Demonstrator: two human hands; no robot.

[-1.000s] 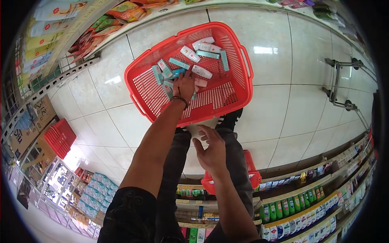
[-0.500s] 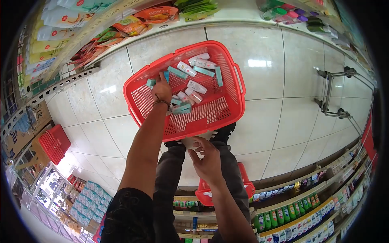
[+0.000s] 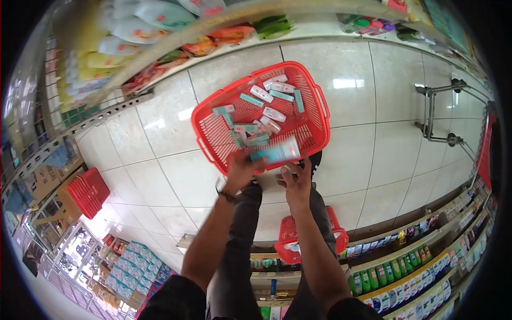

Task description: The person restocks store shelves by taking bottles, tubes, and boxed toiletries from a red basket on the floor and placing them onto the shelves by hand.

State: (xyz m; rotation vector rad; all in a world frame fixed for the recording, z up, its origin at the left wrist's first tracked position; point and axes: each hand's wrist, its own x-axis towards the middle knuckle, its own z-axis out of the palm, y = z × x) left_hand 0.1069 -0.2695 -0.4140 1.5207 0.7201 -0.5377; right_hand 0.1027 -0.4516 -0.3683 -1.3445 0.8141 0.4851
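Hands (image 3: 242, 170) at basket (image 3: 313, 114): left grips blurred tube (image 3: 282, 151), right (image 3: 298, 184) half-curled beside.

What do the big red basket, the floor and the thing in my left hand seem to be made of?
The big red basket looks like moulded plastic, slightly shiny: evenly coloured, with perforated walls. The floor looks like glossy glazed tile, probably ceramic: straight joints, bright reflections. The blue-and-white item in your left hand is blurred; perhaps plastic or card, but I can't tell its finish.
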